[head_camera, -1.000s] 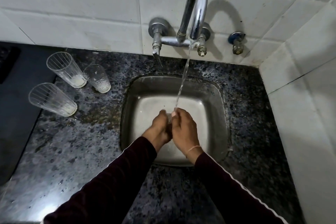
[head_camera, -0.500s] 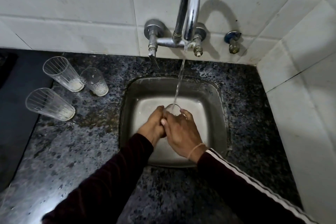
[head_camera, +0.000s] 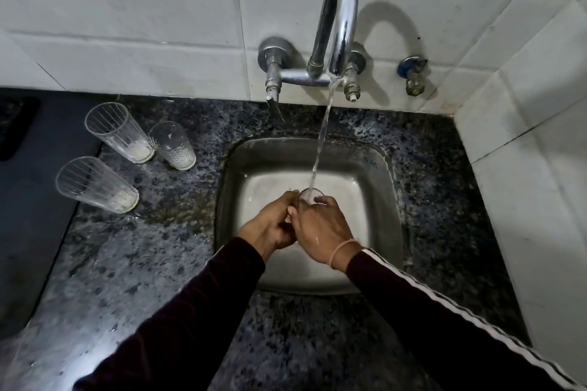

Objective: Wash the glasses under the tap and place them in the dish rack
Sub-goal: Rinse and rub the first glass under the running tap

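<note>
So we've got both hands down in the steel sink (head_camera: pixel 378 168), wrapped around one glass (head_camera: pixel 313 194) right under the running tap (head_camera: pixel 338 25). The left hand (head_camera: pixel 274 222) has its fingers curled round the glass from the 9 o'clock side, and the right hand (head_camera: pixel 320 225) curls round it from the 3 o'clock side, with a thin band on the wrist. Only the rim of the glass pokes out above our fingers, and the stream of water (head_camera: pixel 322 136) runs straight into it. The rest of the glass is hidden behind our hands, so we can't tell how it's tilted.

Up at about 10 o'clock from the sink, on the dark speckled counter (head_camera: pixel 143 263), three more glasses wait. Two stand upright and close together: a tall ribbed glass (head_camera: pixel 120 133) with a white film at the bottom, and a shorter glass (head_camera: pixel 173 146) touching or just beside it on its 3 o'clock side. The third glass (head_camera: pixel 95 184) sits toward 8 o'clock from those two, also upright, with white residue inside.

Behind everything is the white tiled wall (head_camera: pixel 127 25), and there's a small separate valve (head_camera: pixel 413 76) at 3 o'clock from the tap. The counter looks wet around the glasses.
</note>
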